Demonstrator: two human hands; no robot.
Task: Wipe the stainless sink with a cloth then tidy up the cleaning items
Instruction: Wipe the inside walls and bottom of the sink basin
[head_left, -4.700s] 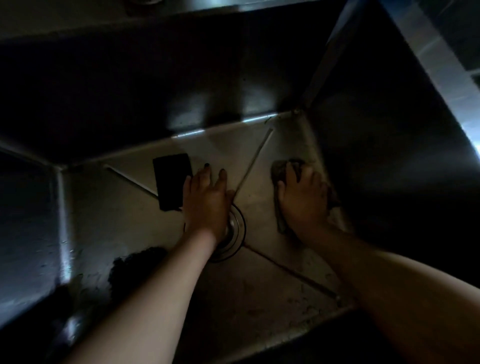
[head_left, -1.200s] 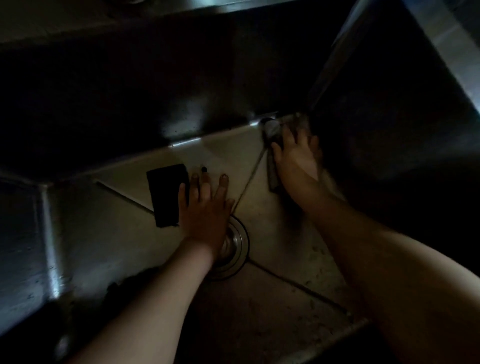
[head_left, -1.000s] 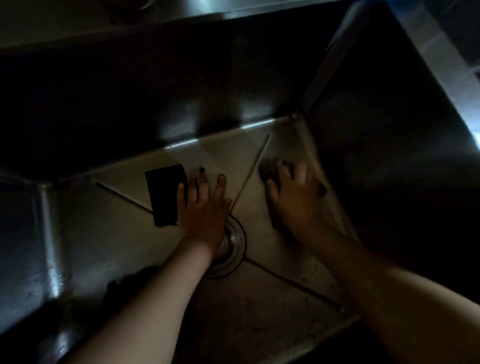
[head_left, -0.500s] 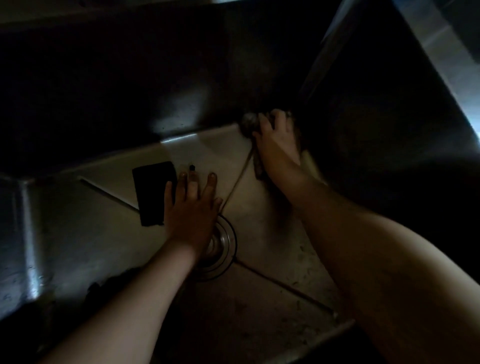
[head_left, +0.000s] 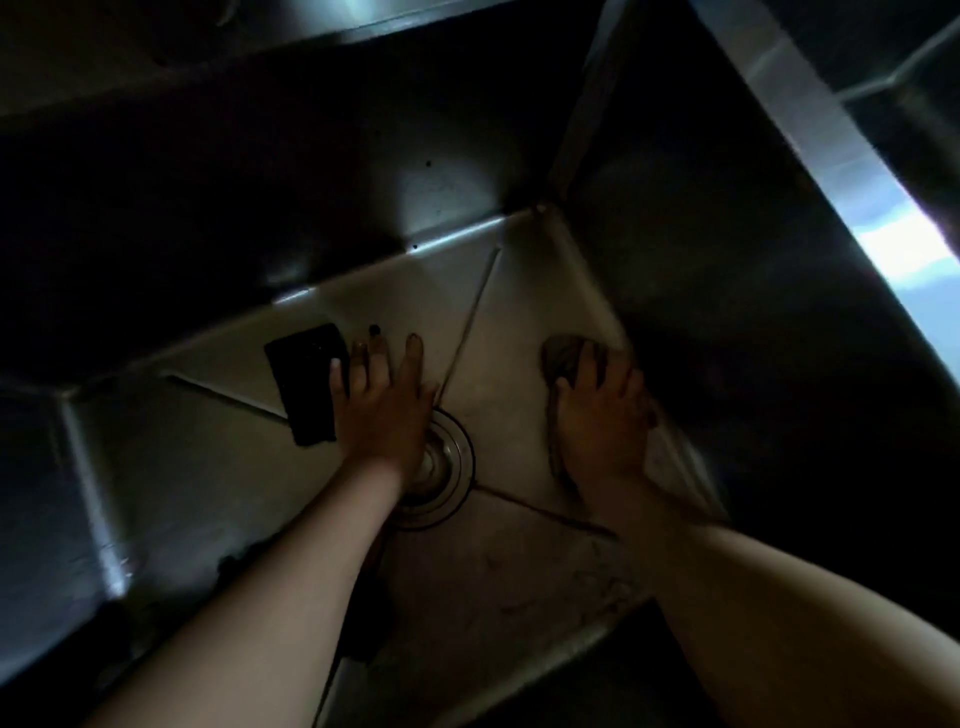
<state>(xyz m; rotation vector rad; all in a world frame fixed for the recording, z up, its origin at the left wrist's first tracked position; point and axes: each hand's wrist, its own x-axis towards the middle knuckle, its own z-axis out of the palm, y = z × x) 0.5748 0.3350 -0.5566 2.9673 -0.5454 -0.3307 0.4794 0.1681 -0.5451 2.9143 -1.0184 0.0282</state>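
Observation:
I look down into a deep stainless sink (head_left: 498, 312), dimly lit. My right hand (head_left: 602, 415) presses a grey-brown cloth (head_left: 561, 356) flat on the sink floor, near the right wall. Most of the cloth is hidden under the palm; a bunched end shows past my fingertips. My left hand (head_left: 382, 405) rests flat on the floor with fingers spread, partly over the round drain (head_left: 447, 467). A black rectangular sponge (head_left: 306, 382) lies just left of my left hand, touching its little finger.
The right sink wall (head_left: 727, 291) and back wall (head_left: 311, 197) rise steeply and are dark. The bright sink rim (head_left: 841, 171) runs diagonally at the upper right. A dark, unclear clump (head_left: 234, 571) lies on the floor at the near left.
My right hand has pulled the cloth back from the far right corner toward me along the right wall. My left hand stays planted by the drain and the sponge has not moved.

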